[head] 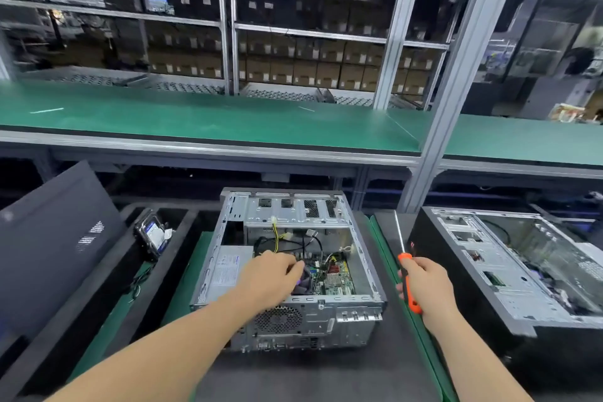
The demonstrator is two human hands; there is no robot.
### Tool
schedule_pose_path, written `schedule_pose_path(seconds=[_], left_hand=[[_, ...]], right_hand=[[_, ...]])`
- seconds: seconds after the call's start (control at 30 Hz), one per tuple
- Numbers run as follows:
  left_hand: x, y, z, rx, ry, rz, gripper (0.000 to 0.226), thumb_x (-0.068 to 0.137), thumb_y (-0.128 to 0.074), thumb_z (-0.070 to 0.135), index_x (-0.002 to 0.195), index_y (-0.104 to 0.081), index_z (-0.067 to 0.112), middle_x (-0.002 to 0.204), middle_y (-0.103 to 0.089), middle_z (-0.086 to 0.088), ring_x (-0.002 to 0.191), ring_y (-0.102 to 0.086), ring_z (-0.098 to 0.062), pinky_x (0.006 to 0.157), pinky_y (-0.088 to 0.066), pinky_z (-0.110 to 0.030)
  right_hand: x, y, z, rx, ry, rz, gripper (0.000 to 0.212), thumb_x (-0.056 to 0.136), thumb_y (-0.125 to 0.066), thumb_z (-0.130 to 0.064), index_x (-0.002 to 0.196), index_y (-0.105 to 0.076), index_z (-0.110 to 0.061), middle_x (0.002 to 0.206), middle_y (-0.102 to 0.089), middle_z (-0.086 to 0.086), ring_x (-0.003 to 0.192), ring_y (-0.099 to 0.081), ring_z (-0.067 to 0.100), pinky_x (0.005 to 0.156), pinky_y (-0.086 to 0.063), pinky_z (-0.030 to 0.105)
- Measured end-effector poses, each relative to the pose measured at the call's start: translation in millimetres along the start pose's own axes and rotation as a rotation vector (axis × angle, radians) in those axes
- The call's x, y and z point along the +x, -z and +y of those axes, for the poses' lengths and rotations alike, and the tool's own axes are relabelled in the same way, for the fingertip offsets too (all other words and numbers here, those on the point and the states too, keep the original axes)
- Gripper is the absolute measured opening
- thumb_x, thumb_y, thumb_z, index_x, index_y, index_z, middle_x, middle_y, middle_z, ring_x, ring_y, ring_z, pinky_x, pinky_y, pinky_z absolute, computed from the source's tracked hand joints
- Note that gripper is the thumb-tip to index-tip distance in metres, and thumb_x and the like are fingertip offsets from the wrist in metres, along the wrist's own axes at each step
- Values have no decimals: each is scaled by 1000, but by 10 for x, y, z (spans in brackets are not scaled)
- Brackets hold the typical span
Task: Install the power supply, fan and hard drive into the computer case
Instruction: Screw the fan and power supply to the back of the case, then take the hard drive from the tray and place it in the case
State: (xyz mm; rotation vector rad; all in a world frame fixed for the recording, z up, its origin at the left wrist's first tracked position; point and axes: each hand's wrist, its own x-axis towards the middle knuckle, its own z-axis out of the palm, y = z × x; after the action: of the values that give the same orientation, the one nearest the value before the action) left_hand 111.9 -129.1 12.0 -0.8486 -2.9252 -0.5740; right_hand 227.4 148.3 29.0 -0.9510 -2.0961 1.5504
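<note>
An open silver computer case [359, 313] lies on its side in front of me. The grey power supply [228, 268] sits inside it at the left. My left hand [267, 277] reaches into the case over the purple-grey fan [305, 282] on the motherboard [336, 281]; its fingers are curled at the fan, and what they hold is hidden. My right hand [424, 281] grips an orange-handled screwdriver [408, 277] to the right of the case, shaft pointing up. A hard drive [153, 235] in a clear bag leans in a tray at the left.
A dark side panel [55, 245] leans at the far left. A second open case [509, 268] lies at the right. Loose cables [293, 238] run inside the near case. A green shelf [228, 121] spans above the bench, with stacked boxes on racks behind.
</note>
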Motion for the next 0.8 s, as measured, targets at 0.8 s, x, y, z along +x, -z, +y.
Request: schedule_pose_path(seconds=[0.8], left_hand=[[1064, -729, 127, -40, 148, -219, 19, 89, -52, 30, 95, -70, 31, 93, -72, 8, 82, -68, -16, 75, -57, -33]], right_hand=[[868, -427, 742, -739, -161, -349, 50, 80, -62, -67, 98, -62, -20, 100, -68, 1, 95, -66, 23, 80, -52, 30]])
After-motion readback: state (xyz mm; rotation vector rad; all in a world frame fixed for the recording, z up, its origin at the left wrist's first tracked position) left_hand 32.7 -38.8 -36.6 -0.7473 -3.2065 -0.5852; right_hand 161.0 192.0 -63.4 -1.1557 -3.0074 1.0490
